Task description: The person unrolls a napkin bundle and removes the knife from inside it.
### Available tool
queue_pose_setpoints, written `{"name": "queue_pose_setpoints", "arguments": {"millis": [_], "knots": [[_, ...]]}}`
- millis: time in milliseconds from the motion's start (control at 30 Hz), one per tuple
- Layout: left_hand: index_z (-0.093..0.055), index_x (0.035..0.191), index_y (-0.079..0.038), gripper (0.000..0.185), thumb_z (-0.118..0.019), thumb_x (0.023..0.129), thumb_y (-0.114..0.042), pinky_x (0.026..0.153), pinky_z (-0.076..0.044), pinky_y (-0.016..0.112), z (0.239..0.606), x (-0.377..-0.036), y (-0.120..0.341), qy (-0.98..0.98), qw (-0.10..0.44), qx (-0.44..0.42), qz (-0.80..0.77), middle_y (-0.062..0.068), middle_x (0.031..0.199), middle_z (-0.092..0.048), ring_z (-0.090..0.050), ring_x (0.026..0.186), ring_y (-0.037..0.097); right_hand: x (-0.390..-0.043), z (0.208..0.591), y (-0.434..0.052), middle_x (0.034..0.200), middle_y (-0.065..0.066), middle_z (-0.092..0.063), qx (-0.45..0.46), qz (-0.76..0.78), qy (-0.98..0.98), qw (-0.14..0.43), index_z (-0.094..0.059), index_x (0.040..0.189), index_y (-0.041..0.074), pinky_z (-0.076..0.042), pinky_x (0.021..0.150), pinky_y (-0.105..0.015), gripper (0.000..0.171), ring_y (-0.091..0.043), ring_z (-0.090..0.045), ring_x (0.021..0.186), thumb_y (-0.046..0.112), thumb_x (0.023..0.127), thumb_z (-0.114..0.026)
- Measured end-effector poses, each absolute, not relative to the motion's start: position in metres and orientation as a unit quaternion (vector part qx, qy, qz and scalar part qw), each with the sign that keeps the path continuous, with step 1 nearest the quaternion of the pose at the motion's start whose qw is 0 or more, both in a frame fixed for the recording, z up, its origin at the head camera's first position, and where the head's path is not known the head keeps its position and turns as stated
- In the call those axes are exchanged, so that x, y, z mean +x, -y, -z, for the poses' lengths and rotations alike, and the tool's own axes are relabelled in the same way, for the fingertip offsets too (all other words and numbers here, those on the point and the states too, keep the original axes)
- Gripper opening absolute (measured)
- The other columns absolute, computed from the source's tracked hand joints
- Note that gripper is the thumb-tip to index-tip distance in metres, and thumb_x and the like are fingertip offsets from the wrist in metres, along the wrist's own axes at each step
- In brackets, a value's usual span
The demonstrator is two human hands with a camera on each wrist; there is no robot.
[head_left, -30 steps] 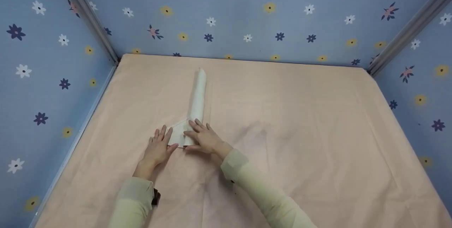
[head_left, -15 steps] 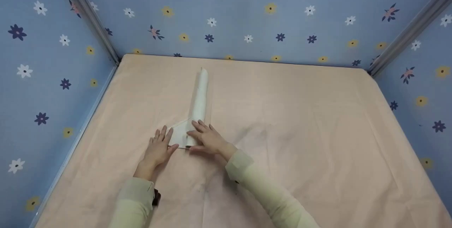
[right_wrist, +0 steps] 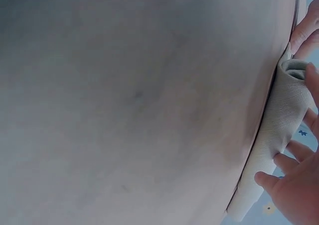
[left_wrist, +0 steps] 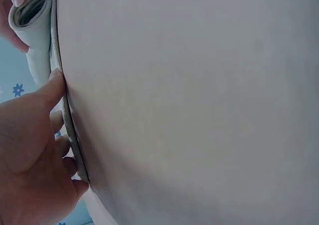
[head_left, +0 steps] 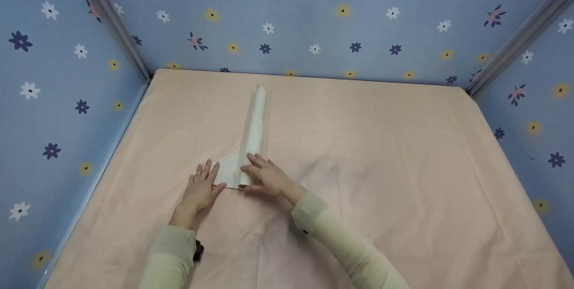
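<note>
A person's two hands work a pale cream cloth, partly rolled into a long narrow tube, on a counter draped in peach-coloured fabric. The tube runs away from the person toward the blue flowered back wall, its far tip ending just short of that wall; its near end widens into a flat, unrolled triangular flap that lies between the hands.

The left hand lies flat on the counter just left of the flap, fingers straight and spread, its fingertips touching the flap's left edge. In the left wrist view the thumb presses against the cloth's thin folded edge; this grip is open and clasps nothing.

The right hand rests on the near end of the roll, to the right of the flap, fingers extended across the cloth and the thumb at the roll's open mouth. The right wrist view shows the rolled end with fingertips laid along its side, lightly bent over the roll; the grip presses on the tube rather than closing round it.

Both sleeves are pale green.
</note>
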State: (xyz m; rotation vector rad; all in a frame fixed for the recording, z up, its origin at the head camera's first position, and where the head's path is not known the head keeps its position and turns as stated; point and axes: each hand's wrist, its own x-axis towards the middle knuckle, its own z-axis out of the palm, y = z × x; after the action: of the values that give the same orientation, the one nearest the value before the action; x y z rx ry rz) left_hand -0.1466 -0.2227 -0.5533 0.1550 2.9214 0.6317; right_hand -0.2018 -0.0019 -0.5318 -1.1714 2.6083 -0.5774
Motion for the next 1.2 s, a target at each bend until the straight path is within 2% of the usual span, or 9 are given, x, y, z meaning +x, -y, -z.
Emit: {"name": "queue_pose_setpoints", "arguments": {"millis": [367,733,1200], "knots": [[-0.021,0.139,0.002,0.063,-0.046,0.092,-0.033,0.099,-0.009,0.06,0.552,-0.146,0.222,-0.973,0.072,0.053,-0.215,0.026,0.143,-0.01,-0.006,0.128,0.046,-0.2,0.533,-0.007,0.146,-0.009,-0.017,-0.395,0.217,-0.885,0.119,-0.04,0.132,0.019,-0.023,0.103,-0.046,0.057,-0.021,-0.016,0.133,0.042,0.083,-0.059],[-0.022,0.139,0.001,0.064,-0.047,0.092,-0.033,0.1,-0.009,0.059,0.552,-0.146,0.223,-0.973,0.069,0.051,-0.214,0.025,0.143,-0.01,-0.006,0.128,0.045,-0.2,0.533,-0.018,0.145,-0.012,-0.02,-0.401,0.232,-0.879,0.11,-0.041,0.13,0.017,-0.026,0.101,-0.047,0.054,-0.022,-0.027,0.129,0.037,0.083,-0.06],[-0.02,0.139,0.002,0.064,-0.045,0.092,-0.034,0.1,-0.006,0.059,0.553,-0.147,0.223,-0.972,0.075,0.048,-0.217,0.026,0.143,-0.008,-0.004,0.128,0.045,-0.199,0.532,-0.029,0.142,-0.015,-0.026,-0.403,0.237,-0.879,0.094,-0.042,0.127,0.016,-0.028,0.099,-0.049,0.054,-0.023,-0.027,0.129,0.037,0.082,-0.061]]}}
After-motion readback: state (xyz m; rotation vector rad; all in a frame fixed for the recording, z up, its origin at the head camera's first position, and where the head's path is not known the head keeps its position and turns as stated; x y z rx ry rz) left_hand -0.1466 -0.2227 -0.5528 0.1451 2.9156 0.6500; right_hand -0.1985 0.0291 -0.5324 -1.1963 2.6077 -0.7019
